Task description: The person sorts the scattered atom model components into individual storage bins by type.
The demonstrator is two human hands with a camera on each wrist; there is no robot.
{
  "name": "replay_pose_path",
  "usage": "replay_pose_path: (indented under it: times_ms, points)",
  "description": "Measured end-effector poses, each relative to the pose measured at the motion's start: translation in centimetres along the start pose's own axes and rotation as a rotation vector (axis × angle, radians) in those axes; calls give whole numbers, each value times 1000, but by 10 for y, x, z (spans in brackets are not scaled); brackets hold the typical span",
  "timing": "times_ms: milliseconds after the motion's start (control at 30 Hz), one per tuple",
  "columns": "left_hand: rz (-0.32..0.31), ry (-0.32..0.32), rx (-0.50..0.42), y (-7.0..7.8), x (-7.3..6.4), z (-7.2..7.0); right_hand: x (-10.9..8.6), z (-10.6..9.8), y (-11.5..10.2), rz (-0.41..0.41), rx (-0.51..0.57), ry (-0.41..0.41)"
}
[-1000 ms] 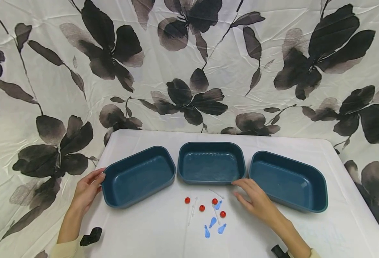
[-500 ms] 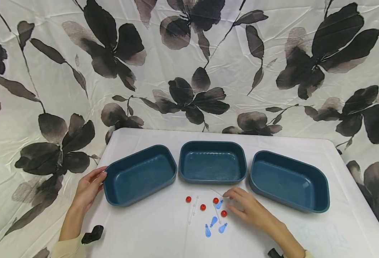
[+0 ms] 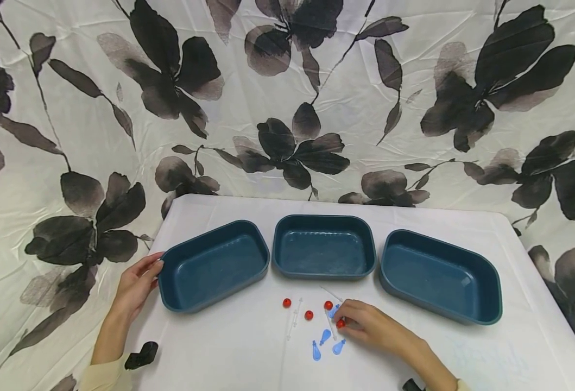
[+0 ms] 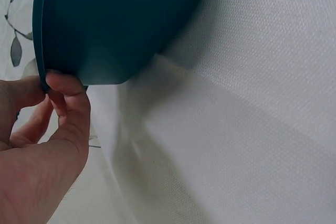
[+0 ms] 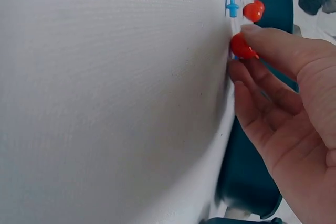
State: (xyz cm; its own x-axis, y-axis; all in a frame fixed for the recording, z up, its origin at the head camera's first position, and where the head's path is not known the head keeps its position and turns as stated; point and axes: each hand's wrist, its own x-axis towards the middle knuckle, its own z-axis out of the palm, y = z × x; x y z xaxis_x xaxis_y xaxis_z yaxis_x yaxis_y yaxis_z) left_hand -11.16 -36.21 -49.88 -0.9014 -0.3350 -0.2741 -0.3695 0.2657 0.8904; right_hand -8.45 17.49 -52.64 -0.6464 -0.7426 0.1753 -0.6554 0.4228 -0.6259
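Bead (image 3: 341,323), small, round and red, sits low over or on the white surface (image 3: 219,353), front of centre; whether it touches the cloth cannot be told. The right hand (image 3: 377,327) pinches it, with the thumb on one side and the fingers curled in on the other.

Near those fingertips lies a loose scatter. Three more red beads (image 3: 309,315) sit apart from one another, to the left of the held one. Four blue drop-shaped pieces (image 3: 316,352) lie flat, one of them close to the right fingertips and partly hidden. Several thin, clear sticks (image 3: 295,318) lie among them, hard to make out against the white.

Beyond the scatter, three deep teal trays with rounded corners form a shallow arc. The middle tray (image 3: 324,277) faces straight on; the right tray (image 3: 441,304) is angled, its outer end nearer the person. The left tray (image 3: 214,296) mirrors that angle, and the left hand (image 3: 134,288) grips its outer rim between thumb and fingers.

A cream sleeve (image 3: 105,376) shows at the left forearm. Behind the surface hangs white fabric (image 3: 248,98) printed with large dark flowers.
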Motion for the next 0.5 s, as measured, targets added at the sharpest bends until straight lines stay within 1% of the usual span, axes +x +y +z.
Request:
replay_pose_path:
  times_ms: [133, 200, 333, 500]
  points:
    - [1, 5, 14, 0, 0, 0, 3, 0, 0, -20, 8, -22]
    - [2, 7, 20, -1, -1, 0, 4, -1, 0, -13, 15, -23]
    - [1, 6, 24, -1, -1, 1, 8, -4, 0, -6, 18, -17]
    - [15, 0, 18, -2, 0, 0, 15, -9, -1, -36, 43, 10]
